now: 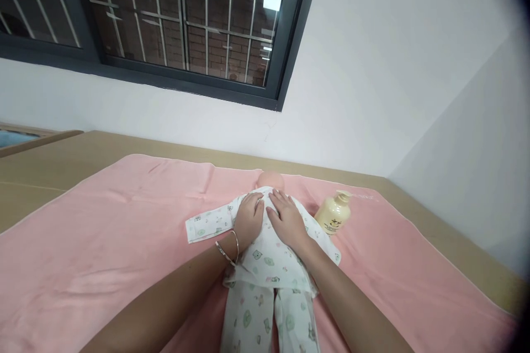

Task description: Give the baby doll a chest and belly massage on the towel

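Note:
A baby doll (271, 266) in white pyjamas with a small green and pink print lies stretched out in front of me, its bald head (270, 179) pointing away. My left hand (250, 218), with a bangle at the wrist, lies flat on the left side of its upper body. On the other side rests my right hand (287, 219), palm down with fingers stretched out. Both hands are open and touch the cloth of the top. One sleeve (211, 225) spreads out to the left; the other slants down to the right.
A pale yellow pump bottle (333, 214) stands tilted close to the doll's right-hand sleeve. Beneath everything is a pink blanket (124, 242) with some creases, spread over a tan surface (62, 160). A white wall (351, 77) and a barred window (186, 22) rise behind.

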### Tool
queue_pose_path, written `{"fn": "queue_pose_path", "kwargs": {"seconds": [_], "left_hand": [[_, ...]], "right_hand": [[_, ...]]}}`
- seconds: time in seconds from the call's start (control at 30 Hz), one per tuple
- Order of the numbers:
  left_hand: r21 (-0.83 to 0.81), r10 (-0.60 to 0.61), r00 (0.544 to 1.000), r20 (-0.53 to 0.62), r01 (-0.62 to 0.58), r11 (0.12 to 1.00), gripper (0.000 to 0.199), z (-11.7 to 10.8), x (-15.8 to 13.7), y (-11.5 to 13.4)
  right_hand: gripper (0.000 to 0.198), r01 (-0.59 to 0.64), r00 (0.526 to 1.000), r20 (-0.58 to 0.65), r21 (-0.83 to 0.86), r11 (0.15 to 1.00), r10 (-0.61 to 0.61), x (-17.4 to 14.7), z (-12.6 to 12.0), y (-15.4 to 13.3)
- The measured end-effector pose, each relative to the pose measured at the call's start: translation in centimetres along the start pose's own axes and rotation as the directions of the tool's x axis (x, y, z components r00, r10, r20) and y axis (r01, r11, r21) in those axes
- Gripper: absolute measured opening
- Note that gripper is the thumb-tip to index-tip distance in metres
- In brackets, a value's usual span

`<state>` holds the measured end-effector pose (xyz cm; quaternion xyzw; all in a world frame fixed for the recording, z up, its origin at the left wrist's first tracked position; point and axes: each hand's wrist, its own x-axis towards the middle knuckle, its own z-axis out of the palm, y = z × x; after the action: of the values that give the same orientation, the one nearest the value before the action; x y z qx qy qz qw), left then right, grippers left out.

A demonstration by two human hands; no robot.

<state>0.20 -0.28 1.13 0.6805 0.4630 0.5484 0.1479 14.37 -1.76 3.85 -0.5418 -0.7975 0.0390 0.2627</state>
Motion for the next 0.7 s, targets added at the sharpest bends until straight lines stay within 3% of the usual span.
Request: {"fn": "queue_pose_path", "kwargs": {"seconds": [0.1, 0.2, 0.4, 0.57, 0.7], "left_hand": [[0.031, -0.001, 1.0, -0.006, 0.002, 1.0, 0.027, 0.2, 0.0, -0.4], [0.057, 0.007, 1.0, 0.01, -0.008, 0.998, 0.029, 0.2, 0.0, -0.5], [0.194, 0.029, 0.996, 0.09, -0.046, 0.98, 0.036, 0.1, 0.1, -0.7], [0.323, 0.059, 0.988, 0.142, -0.103, 0.941, 0.04, 0.4, 0.2, -1.2], [0.34, 0.109, 0.981, 0.163, -0.159, 0.927, 0.04, 0.3, 0.3, -1.2]], "right_hand": [[0.056, -0.157, 0.986, -0.076, -0.092, 0.983, 0.15, -0.4, 0.3, -0.5], [0.057, -0.211, 0.974, -0.119, -0.191, 0.958, 0.191, -0.8, 0.3, -1.4], [0.052, -0.169, 0.978, -0.173, -0.322, 0.932, 0.118, -1.3, 0.3, -1.8], [0.053, -0.169, 0.98, -0.139, -0.216, 0.962, 0.141, -0.9, 0.4, -1.0], [0.05, -0.105, 0.989, -0.121, -0.135, 0.985, 0.089, -0.4, 0.1, -0.1]]}}
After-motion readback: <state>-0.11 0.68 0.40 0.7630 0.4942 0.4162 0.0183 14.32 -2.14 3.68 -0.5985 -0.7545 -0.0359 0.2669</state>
